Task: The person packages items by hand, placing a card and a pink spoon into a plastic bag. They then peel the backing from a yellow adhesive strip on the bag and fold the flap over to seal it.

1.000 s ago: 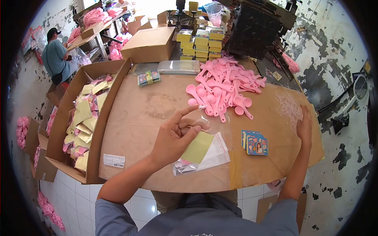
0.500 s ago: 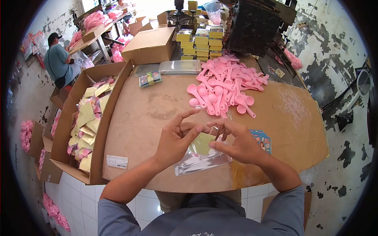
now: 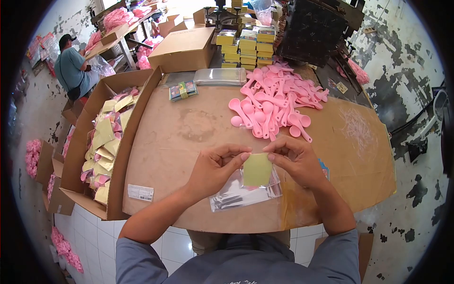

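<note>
A yellow card (image 3: 257, 170) in what looks like a clear plastic bag hangs between my hands above the table's front part. My left hand (image 3: 215, 165) pinches the bag's top left corner between thumb and forefinger. At the top right corner, my right hand (image 3: 297, 162) grips it the same way. Under it lie flat clear plastic bags (image 3: 246, 198) on the cardboard. Beyond my fingers is a heap of pink scoops (image 3: 272, 102). Printed blue cards (image 3: 324, 168) are mostly hidden behind my right hand.
A long carton (image 3: 150, 106) on the left holds packed yellow cards and pink scoops. At the back are a banded card bundle (image 3: 183, 91), a clear bag stack (image 3: 220, 76), a closed carton (image 3: 182, 47) and card stacks (image 3: 248, 43). Another person (image 3: 74, 68) sits far left.
Both hands have drawn to the bag's top corners, and the yellow card now hangs more upright and in fuller view. My right hand has shifted slightly right, uncovering less of the blue cards.
</note>
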Tool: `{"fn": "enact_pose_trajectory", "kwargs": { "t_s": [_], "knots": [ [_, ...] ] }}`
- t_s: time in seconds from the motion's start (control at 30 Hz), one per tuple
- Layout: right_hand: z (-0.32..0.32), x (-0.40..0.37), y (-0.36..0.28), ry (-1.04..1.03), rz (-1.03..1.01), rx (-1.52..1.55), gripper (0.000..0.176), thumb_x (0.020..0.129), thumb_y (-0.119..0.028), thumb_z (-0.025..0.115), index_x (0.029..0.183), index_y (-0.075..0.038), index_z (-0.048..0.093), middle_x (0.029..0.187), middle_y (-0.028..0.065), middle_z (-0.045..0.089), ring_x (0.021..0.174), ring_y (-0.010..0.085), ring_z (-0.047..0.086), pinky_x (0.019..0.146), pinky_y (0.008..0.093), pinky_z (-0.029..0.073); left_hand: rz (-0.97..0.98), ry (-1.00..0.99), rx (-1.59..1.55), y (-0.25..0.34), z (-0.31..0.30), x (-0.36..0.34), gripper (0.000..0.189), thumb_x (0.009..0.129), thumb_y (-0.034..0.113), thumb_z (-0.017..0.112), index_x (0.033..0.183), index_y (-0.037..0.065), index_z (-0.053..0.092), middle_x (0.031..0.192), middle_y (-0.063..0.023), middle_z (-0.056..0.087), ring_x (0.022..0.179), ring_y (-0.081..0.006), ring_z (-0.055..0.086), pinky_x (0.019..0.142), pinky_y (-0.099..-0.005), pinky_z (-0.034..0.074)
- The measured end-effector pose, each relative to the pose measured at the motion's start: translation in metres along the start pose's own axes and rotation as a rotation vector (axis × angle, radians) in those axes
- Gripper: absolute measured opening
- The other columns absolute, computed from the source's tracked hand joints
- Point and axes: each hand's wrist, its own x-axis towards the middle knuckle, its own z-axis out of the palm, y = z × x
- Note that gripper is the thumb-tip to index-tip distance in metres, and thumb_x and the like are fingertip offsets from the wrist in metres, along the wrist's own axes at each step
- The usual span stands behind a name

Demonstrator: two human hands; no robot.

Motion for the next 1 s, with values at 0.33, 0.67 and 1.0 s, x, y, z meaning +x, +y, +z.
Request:
{"fn": "enact_pose_trajectory", "kwargs": {
  "t_s": [0.33,0.67,1.0],
  "knots": [
    [-0.016,0.0,0.002,-0.059,0.018,0.106,0.015,0.095,0.001,0.068,0.108,0.001,0.076,0.103,0.0045,0.07,0.097,0.0106,0.065,0.086,0.0272,0.052,0.177,-0.055,0.072,-0.01,-0.006,0.0,0.023,0.103,0.006,0.065,0.123,-0.003,0.072,0.112,-0.009,0.076,0.094,-0.0082,0.069,0.082,-0.0243,0.057],
    [-0.011,-0.002,-0.003,-0.064,-0.037,-0.062,0.02,0.094,-0.002,0.07,0.113,0.001,0.074,0.102,0.0032,0.064,0.093,0.0085,0.062,0.078,0.0252,0.05,0.009,-0.056,-0.094,-0.008,-0.008,0.005,0.027,0.103,0.008,0.066,0.126,-0.005,0.068,0.115,-0.0115,0.074,0.103,-0.0151,0.072,0.091,-0.0287,0.059],
    [-0.012,0.0,-0.001,-0.096,-0.066,-0.206,0.031,0.089,-0.002,0.077,0.119,0.0,0.07,0.106,0.0034,0.062,0.086,0.0069,0.061,0.073,0.024,0.05,-0.014,-0.035,-0.089,-0.008,-0.007,0.007,0.031,0.099,0.004,0.07,0.128,-0.005,0.066,0.115,-0.0111,0.073,0.101,-0.0134,0.072,0.085,-0.0243,0.059]
  ]
}}
